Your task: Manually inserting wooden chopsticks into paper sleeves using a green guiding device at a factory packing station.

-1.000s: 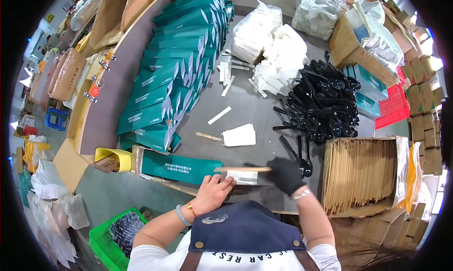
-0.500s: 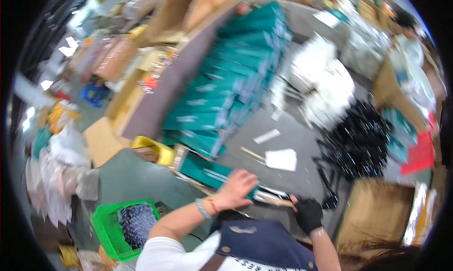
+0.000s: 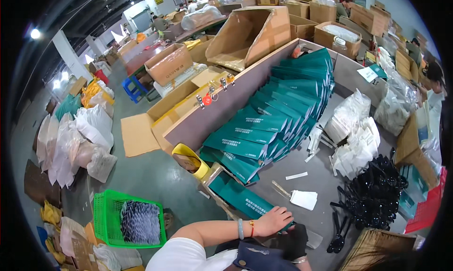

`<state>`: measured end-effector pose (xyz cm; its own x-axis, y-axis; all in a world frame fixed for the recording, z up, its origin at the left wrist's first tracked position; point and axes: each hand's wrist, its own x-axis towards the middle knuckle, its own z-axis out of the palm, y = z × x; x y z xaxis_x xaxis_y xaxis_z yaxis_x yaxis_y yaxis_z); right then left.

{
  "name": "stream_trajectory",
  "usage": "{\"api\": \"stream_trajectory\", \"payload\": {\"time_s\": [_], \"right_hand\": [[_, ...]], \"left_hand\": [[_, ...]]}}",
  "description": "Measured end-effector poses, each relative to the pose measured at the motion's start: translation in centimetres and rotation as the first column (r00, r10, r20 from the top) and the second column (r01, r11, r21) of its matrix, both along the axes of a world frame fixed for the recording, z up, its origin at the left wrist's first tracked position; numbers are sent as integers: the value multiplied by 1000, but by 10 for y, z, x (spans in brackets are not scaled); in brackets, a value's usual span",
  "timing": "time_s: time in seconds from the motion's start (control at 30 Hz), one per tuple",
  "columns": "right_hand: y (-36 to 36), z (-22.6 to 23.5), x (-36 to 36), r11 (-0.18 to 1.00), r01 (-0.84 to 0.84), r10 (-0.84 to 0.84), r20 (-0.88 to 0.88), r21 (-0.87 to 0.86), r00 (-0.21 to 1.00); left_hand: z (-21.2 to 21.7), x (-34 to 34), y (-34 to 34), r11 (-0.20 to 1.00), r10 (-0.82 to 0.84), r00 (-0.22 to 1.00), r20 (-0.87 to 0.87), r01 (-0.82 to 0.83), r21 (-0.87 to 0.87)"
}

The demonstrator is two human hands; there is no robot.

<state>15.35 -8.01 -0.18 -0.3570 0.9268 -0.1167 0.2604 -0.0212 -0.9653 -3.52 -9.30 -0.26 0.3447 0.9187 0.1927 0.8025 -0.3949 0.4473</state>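
A long green printed paper sleeve (image 3: 243,199) lies slanting in front of me, its far end on a shallow cardboard tray (image 3: 218,171). My left hand (image 3: 272,221), with a bracelet and a red cord at the wrist, grips the sleeve's near end from above. Close against it is my right hand (image 3: 293,242) in a black glove, its fingers hard to make out. A clear plastic piece (image 3: 314,239) shows beside the glove. Beyond the tray, many matching green sleeves (image 3: 245,139) lie fanned in overlapping rows.
Black plastic spoons (image 3: 373,193) are heaped at the right, near white paper packets (image 3: 354,146). White slips with a thin stick (image 3: 303,200) lie mid-table. A yellow container (image 3: 191,161) stands by the table's left wall (image 3: 226,101). A green basket (image 3: 106,219) sits lower left.
My hands have come together at the sleeve's near end; before, they were apart. The slim pale items between them no longer show. The view has tilted upward.
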Motion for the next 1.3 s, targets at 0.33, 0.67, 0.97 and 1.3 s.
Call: {"api": "stream_trajectory", "payload": {"time_s": [0.33,0.67,0.97,1.3], "right_hand": [[31,8,27,726,-402,-57,631,558,774],[27,22,61,890,-292,-59,722,352,690],[13,-6,56,880,-217,-169,705,422,689],[9,6,55,896,-222,-115,684,385,720]], "left_hand": [[81,-18,27,941,-310,893,-325,239,-240],[96,-190,30,882,463,880,-101,-470,-49],[26,-177,103,703,661,721,-207,-692,-164],[13,-184,230,701,709,695,-124,-713,8]]}}
